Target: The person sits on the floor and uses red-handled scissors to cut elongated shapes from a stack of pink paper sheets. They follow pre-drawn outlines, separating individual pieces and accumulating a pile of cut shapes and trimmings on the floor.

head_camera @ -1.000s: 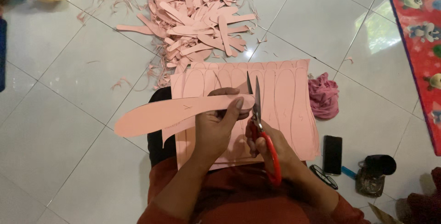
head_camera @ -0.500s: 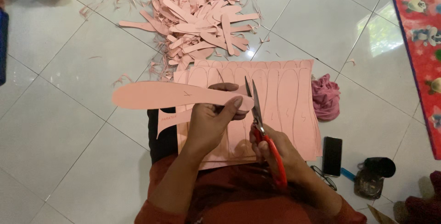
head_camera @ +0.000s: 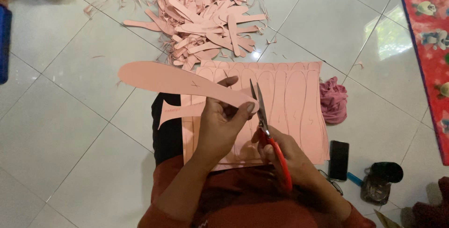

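My left hand (head_camera: 223, 124) pinches a long pink sole-shaped cutout (head_camera: 173, 79) that reaches up and to the left. My right hand (head_camera: 285, 155) grips red-handled scissors (head_camera: 267, 130), whose blades point up and sit at the cutout's right end. Under both hands lies a stack of pink sheets (head_camera: 292, 101) with outlines drawn on them, resting on my lap and the floor. A narrow pink offcut (head_camera: 180, 112) sticks out left beneath my left hand.
A heap of cut pink pieces and trimmings (head_camera: 206, 17) lies on the white tiled floor ahead. A pink cloth (head_camera: 333, 99) sits right of the sheets. A black phone (head_camera: 338, 159), a dark jar (head_camera: 380, 181) and a red patterned mat (head_camera: 428, 36) are to the right.
The pink cutout has swung upward and to the right in my left hand, from drooping low left to nearly level. The scissors stay at its right end.
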A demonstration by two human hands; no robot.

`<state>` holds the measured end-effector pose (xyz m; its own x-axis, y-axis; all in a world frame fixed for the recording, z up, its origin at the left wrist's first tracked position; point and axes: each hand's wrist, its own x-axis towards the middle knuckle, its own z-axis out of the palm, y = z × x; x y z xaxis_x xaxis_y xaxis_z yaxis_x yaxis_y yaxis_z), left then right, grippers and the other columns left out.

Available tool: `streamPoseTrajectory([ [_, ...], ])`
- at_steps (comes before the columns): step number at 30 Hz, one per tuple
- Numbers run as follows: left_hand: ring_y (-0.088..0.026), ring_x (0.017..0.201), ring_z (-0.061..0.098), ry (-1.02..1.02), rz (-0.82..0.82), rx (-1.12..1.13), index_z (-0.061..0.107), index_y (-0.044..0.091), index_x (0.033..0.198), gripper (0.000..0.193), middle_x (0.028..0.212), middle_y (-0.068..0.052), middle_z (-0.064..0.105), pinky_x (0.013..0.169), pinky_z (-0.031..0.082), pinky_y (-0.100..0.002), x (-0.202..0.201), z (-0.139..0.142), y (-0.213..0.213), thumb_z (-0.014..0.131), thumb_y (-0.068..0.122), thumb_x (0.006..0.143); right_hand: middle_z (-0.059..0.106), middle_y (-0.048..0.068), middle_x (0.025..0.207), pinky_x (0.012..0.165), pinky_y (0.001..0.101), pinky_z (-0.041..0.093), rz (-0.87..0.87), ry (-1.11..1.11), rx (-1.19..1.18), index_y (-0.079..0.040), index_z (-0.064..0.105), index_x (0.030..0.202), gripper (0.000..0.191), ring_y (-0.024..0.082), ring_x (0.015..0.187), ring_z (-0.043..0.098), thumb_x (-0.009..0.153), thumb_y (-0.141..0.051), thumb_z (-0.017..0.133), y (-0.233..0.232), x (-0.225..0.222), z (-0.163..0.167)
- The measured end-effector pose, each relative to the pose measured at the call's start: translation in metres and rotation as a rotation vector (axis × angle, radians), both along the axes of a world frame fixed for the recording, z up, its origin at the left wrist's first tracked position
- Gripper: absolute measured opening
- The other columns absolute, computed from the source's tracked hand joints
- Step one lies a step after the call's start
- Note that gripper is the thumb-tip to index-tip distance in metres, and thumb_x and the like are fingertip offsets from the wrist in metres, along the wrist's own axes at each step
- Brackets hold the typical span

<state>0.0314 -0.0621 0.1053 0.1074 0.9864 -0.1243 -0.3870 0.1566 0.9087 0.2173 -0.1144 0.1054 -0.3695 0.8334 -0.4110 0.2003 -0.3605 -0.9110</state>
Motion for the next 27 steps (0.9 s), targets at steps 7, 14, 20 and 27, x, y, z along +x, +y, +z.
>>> streamPoseTrajectory([
  [7, -0.007, 0.086, 0.064, 0.013, -0.092, -0.012, 0.043, 0.0, 0.147, 0.058, 0.095, -0.004, 0.066, 0.077, 0.055, -0.023, -0.005, 0.007, -0.005, 0.07, 0.006, 0.096, 0.058, 0.006, 0.088, 0.069, 0.0316, 0.048, 0.067, -0.008, 0.122, -0.001, 0.056, 0.123, 0.086, 0.015, 0.078, 0.054, 0.09, -0.08, 0.044, 0.002, 0.0, 0.006],
  [14, -0.009, 0.086, 0.067, 0.056, -0.154, -0.053, 0.041, 0.003, 0.148, 0.063, 0.094, -0.004, 0.068, 0.077, 0.057, -0.025, -0.011, 0.006, -0.001, 0.072, 0.008, 0.093, 0.049, 0.003, 0.08, 0.057, 0.0277, 0.038, 0.048, 0.078, 0.041, -0.002, 0.053, 0.115, 0.082, 0.012, 0.068, 0.043, 0.088, -0.079, 0.049, -0.005, 0.002, 0.002],
  [20, -0.012, 0.089, 0.07, 0.113, -0.236, -0.079, 0.041, 0.003, 0.15, 0.065, 0.096, -0.006, 0.071, 0.08, 0.061, -0.028, -0.02, 0.013, 0.003, 0.072, 0.013, 0.094, 0.047, 0.0, 0.075, 0.053, 0.0263, 0.038, 0.067, 0.129, -0.026, -0.002, 0.053, 0.108, 0.076, 0.011, 0.063, 0.042, 0.09, -0.076, 0.053, -0.009, 0.009, 0.0],
  [27, -0.012, 0.087, 0.071, 0.274, -0.318, -0.068, 0.032, 0.005, 0.158, 0.08, 0.096, -0.006, 0.073, 0.078, 0.062, -0.029, -0.031, 0.025, 0.007, 0.073, 0.015, 0.09, 0.049, -0.001, 0.069, 0.051, 0.0265, 0.041, 0.085, 0.056, -0.061, -0.004, 0.055, 0.099, 0.063, 0.01, 0.059, 0.045, 0.091, -0.066, 0.054, -0.01, 0.014, 0.002],
])
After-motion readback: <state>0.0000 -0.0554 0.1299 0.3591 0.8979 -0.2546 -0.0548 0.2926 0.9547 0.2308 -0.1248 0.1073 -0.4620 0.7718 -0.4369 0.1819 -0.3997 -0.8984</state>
